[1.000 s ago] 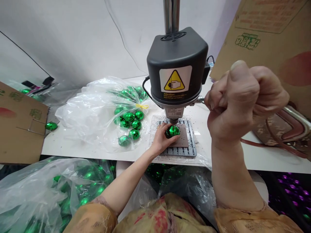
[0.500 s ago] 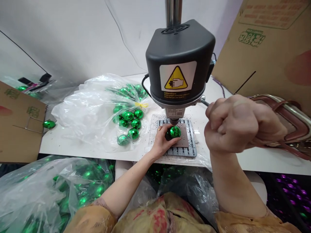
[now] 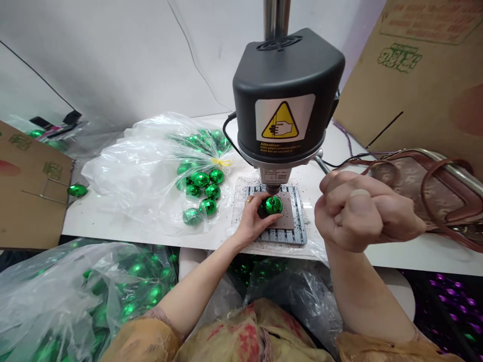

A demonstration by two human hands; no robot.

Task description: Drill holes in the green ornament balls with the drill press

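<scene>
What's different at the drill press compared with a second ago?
The right-hand grip, closed on the lever, has moved down, and the lever slants lower. Nothing was released or newly taken hold of. The left-hand grip still surrounds the green ball on the brown board; the yellow-tied bag stayed put.

The right hand (image 3: 366, 211) swung the lever (image 3: 323, 165) down from about 3 o'clock toward 5 o'clock within 1 second, uncovering more of the handbag (image 3: 415, 181).
</scene>
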